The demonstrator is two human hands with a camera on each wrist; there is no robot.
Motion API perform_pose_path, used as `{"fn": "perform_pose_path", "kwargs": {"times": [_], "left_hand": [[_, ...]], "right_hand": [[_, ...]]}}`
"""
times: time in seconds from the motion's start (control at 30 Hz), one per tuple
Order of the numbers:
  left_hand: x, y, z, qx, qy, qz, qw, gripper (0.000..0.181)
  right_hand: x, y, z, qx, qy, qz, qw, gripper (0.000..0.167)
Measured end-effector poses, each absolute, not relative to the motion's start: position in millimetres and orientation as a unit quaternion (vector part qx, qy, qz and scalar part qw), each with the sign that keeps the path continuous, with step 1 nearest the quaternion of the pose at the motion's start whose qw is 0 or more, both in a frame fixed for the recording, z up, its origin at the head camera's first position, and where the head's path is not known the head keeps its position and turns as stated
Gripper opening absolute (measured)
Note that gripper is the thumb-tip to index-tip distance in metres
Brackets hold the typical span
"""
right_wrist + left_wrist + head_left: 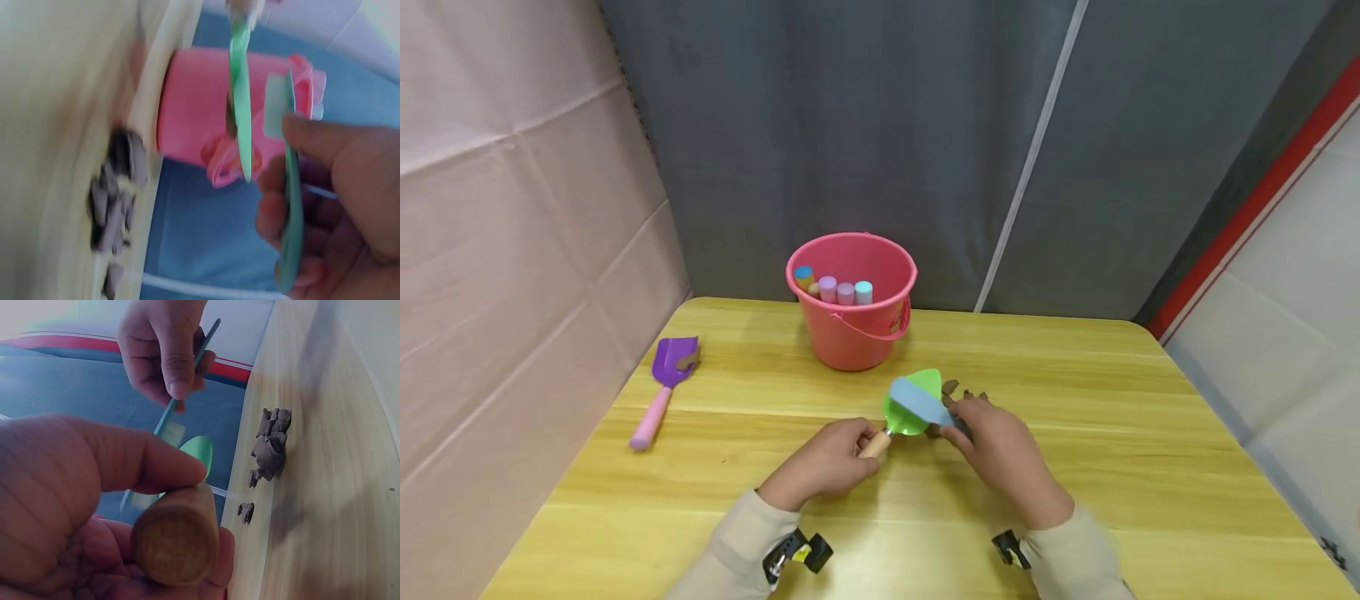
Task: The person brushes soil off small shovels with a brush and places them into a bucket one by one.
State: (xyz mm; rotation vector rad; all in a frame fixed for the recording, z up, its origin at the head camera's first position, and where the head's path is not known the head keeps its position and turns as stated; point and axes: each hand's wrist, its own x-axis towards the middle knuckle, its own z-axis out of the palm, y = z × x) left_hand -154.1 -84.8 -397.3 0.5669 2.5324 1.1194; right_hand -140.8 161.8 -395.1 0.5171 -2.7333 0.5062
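Note:
My left hand [829, 463] grips the wooden handle [178, 540] of a small bright-green shovel [932, 382], held above the table. In my right hand [1003, 450] is a blue-green brush [292, 219] with pale bristles [274, 106]. From the head view, the brush crosses over the shovel's blade; both wrist views show its bristles facing the blade. A bit of brown material [231, 115] shows against one face of the blade. Brown clay-like lumps [270, 455] lie on the table beneath, partly hidden by my right hand in the head view.
A pink bucket [850, 337] stands behind my hands, with several colored-topped pieces [846, 293] inside. On the left lies a purple shovel [672, 362] with a pink handle and a brown lump on its blade. A grey curtain [850, 125] hangs behind the wooden table [760, 375].

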Motion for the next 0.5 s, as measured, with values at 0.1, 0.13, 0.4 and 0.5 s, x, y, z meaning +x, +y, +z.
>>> {"fn": "perform_pose_path", "kwargs": {"times": [0.1,0.13,0.4,0.5], "left_hand": [[-153,-85,-397,0.201,0.884,0.392,0.156,0.029],[-153,-86,-396,0.204,0.884,0.391,0.155,0.028],[-153,-86,-396,0.222,0.881,0.387,0.158,0.024],[-153,-87,-399,0.221,0.882,0.387,0.154,0.022]], "right_hand": [[-139,154,-399,0.207,-0.954,0.172,0.134,0.017],[-139,154,-400,0.204,-0.955,0.171,0.13,0.017],[-149,171,-398,0.136,-0.958,0.208,0.144,0.014],[-151,180,-394,0.1,-0.957,0.215,0.166,0.014]]}}
